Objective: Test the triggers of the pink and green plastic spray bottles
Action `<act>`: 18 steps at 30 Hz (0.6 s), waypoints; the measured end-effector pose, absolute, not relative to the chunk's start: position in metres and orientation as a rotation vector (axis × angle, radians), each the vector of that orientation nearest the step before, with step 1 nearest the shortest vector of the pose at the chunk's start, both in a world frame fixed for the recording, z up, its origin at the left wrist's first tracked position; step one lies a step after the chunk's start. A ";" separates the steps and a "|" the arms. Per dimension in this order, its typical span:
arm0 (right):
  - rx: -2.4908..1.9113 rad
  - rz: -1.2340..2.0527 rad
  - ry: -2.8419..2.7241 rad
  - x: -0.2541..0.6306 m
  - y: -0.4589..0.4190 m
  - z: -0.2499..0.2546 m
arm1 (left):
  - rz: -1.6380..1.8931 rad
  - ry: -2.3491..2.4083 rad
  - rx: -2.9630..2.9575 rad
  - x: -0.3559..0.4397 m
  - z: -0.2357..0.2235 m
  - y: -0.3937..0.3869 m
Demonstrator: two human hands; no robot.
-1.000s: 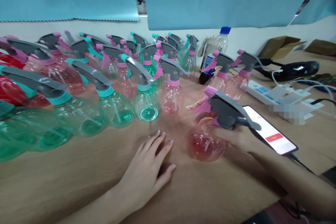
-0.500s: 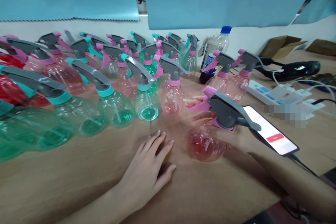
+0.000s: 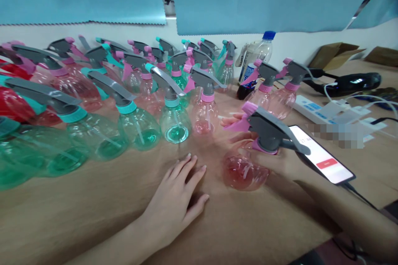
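Observation:
My left hand [image 3: 174,192] lies flat on the brown tabletop [image 3: 102,215], palm down with its fingers spread; it holds nothing. Directly to its right stands a clear pink spray bottle [image 3: 244,174] with a grey head, a pink trigger and red liquid inside. Behind this bottle is my right hand [image 3: 230,120], its visible fingers stretched out to the left past the trigger. Bottle and head hide the palm and thumb, so I cannot tell whether it touches the bottle. Nearest beyond the hands are another pink spray bottle [image 3: 205,118] and a green spray bottle [image 3: 174,122].
Several green and pink spray bottles [image 3: 139,128] crowd the left and back. To the right lie a lit phone [image 3: 323,155] with a cable and a white power strip [image 3: 314,109]. A blue-capped bottle [image 3: 264,51] and an open cardboard box [image 3: 336,56] stand by the wall.
Both hands and the bottles keep their places on the table. The view has shifted very slightly, and the phone's displayed digits differ a little.

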State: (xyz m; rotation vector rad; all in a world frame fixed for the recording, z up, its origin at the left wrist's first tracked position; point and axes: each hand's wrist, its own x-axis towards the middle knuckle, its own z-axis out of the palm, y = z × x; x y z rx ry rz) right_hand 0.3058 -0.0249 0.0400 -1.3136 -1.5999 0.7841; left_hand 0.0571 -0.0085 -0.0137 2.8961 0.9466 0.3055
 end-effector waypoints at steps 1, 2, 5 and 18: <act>-1.308 0.788 -1.600 0.306 -0.025 0.040 | 0.306 0.947 2.898 0.057 -0.014 -0.009; -1.299 0.793 -1.597 0.306 -0.025 0.040 | 0.304 0.951 2.899 0.057 -0.014 -0.009; -1.285 0.819 -1.583 0.305 -0.024 0.040 | 0.306 0.957 2.899 0.056 -0.014 -0.009; -1.317 0.836 -1.578 0.305 -0.023 0.041 | 0.294 0.964 2.885 0.057 -0.013 -0.008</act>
